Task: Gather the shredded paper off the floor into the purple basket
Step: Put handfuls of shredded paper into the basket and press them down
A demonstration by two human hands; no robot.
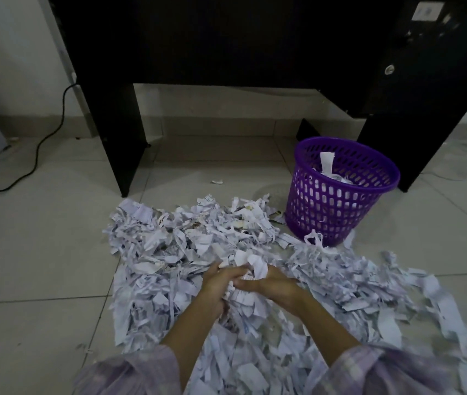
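Clutching shredded paper (248,269), both hands' fingers (238,285) curled round it

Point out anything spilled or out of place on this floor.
Shredded paper is spilled across the floor tiles before the black desk. The purple basket holds only a little. One stray scrap lies apart. Both hands, left and right, grip a bunch.

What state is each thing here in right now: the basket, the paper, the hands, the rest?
purple basket: upright on the floor, partly filled with paper strips.
shredded paper: mostly spread in a wide heap on the tiles.
left hand: gripping a bunch of shreds.
right hand: gripping the same bunch.
black desk: standing behind the heap.
black cable: lying across the floor.
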